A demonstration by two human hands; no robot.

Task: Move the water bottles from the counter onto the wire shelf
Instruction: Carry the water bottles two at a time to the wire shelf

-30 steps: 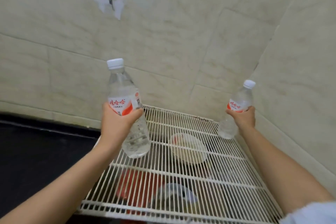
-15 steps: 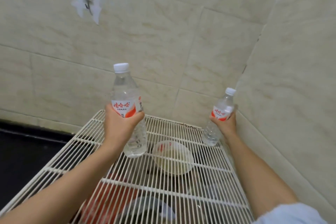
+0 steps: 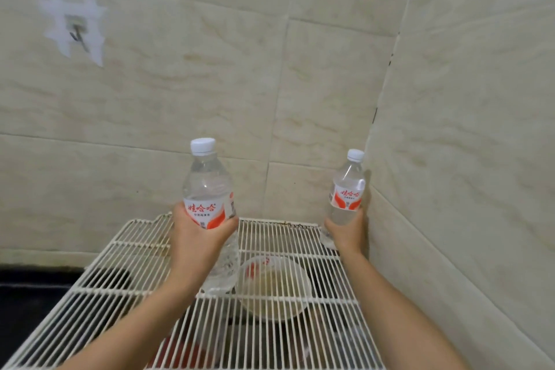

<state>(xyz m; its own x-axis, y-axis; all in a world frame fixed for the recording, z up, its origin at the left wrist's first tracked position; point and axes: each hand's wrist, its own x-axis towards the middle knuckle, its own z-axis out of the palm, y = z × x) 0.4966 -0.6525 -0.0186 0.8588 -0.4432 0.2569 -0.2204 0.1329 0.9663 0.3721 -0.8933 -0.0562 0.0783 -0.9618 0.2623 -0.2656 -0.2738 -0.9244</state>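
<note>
Two clear water bottles with white caps and red-and-white labels are upright over the white wire shelf [image 3: 126, 252]. My left hand [image 3: 196, 242] grips the nearer bottle [image 3: 208, 189] around its middle; its base is at the shelf's wires, near the centre. My right hand [image 3: 348, 233] holds the smaller-looking bottle [image 3: 348, 186] at its lower half, in the shelf's back right corner close to the side wall. Whether either base rests on the wires, I cannot tell.
Below the shelf, a clear bowl [image 3: 273, 288] and red and dark items show through the wires. Tiled walls close in behind and on the right [image 3: 465, 159]. A hook [image 3: 76, 34] is stuck on the back wall. A dark counter [image 3: 27, 303] lies to the left.
Both bottles have moved farther back over the shelf. The right bottle has gone deeper into the back right corner, and the left one has come lower toward the wires.
</note>
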